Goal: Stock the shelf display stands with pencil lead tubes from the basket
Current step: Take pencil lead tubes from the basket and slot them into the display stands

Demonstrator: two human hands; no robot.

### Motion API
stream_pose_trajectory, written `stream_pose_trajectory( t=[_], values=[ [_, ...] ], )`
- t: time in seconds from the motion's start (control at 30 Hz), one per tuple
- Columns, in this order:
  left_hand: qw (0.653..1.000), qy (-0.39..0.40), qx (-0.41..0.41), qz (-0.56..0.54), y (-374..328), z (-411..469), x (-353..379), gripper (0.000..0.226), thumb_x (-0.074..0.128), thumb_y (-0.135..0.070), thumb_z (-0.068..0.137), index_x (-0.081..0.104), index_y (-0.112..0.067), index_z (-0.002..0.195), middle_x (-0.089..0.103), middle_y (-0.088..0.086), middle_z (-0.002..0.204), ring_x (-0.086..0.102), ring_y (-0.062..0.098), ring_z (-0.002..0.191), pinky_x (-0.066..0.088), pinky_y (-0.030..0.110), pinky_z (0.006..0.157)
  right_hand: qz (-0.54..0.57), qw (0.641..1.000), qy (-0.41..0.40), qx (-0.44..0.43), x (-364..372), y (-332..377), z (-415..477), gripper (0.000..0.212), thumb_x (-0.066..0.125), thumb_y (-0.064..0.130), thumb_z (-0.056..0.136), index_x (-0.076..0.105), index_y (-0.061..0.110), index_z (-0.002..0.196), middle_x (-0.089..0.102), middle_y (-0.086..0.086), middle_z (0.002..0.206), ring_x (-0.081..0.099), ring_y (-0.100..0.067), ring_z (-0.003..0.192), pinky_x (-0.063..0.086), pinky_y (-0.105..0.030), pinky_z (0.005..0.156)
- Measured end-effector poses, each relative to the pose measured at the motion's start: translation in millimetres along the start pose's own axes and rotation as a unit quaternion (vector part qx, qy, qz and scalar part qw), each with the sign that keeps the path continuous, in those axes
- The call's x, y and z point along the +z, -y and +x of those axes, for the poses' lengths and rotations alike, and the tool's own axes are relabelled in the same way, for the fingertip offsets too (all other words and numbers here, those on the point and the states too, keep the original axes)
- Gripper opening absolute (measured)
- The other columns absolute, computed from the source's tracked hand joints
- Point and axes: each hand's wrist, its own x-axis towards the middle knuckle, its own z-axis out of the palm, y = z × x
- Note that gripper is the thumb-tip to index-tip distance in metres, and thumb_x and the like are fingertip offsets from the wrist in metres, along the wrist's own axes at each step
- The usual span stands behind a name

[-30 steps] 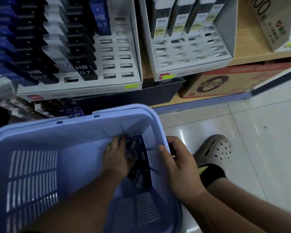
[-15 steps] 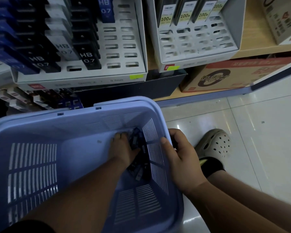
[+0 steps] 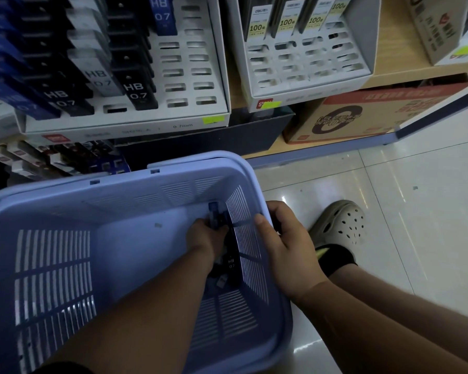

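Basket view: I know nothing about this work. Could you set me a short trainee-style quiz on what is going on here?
1. True or false: the left grip is inside the basket, on the tubes.
2. What does the right grip hold? A) a broom B) the basket's right rim C) a phone
3. Fill in: the labels on the dark tubes slotted in the stand read HB and ___.

Key: 1 true; 2 B; 3 0.7
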Motion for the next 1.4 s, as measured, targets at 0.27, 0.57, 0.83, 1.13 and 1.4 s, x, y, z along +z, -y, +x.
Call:
stream_pose_trajectory(
  t=[0.27,0.57,0.83,1.13,1.4],
  values=[
    [0.999,-0.016,-0.016,-0.037,3.3,-0.7,4.6,0.036,0.077,-0.038,0.078,0.073,-0.011,0.101,0.075,0.007,0.095,0.071,0.025,0.087,0.058,0.033,0.082,-0.004,1.0,-0.001,-0.001,-0.3,-3.1,1.1,0.008,0.054,0.025,0.102,0.061,0.027,0.102,0.065,0.016,0.087,0.062,-0.002,0.077,0.047,-0.012,0.067],
    [0.992,0.086,-0.013,-0.091,-1.6,13.4,8.2,0.046,0.069,-0.051,0.07,0.076,-0.01,0.092,0.077,0.007,0.087,0.073,0.025,0.084,0.059,0.045,0.085,0.013,1.0,0.007,-0.009,0.0,-0.8,0.9,0.01,0.054,0.02,0.102,0.06,0.026,0.099,0.063,0.023,0.081,0.06,0.004,0.074,0.045,-0.009,0.065],
    [0.993,0.056,-0.022,-0.098,2.9,10.3,12.1,0.032,0.071,-0.043,0.075,0.074,-0.012,0.083,0.076,0.002,0.075,0.073,0.021,0.073,0.061,0.043,0.078,0.018,1.0,0.002,-0.006,0.8,-2.3,1.1,0.009,0.054,0.021,0.102,0.062,0.021,0.1,0.066,0.009,0.087,0.06,0.0,0.073,0.047,-0.012,0.066],
    [0.978,0.12,-0.058,-0.16,20.2,26.7,30.0,0.054,0.079,-0.052,0.06,0.074,-0.011,0.095,0.077,0.007,0.089,0.074,0.028,0.085,0.059,0.051,0.086,0.009,1.0,0.0,-0.003,0.7,-5.0,1.5,0.009,0.054,0.023,0.103,0.062,0.023,0.101,0.066,0.01,0.087,0.06,-0.002,0.075,0.047,-0.014,0.067],
    [0.982,0.104,-0.049,-0.153,2.2,6.8,17.2,0.037,0.074,-0.038,0.078,0.073,-0.009,0.1,0.076,0.013,0.098,0.072,0.032,0.093,0.058,0.047,0.089,0.015,1.0,0.0,-0.006,1.2,-2.9,1.4,0.009,0.054,0.021,0.102,0.062,0.023,0.1,0.066,0.014,0.085,0.061,0.0,0.075,0.046,-0.012,0.067]
  ],
)
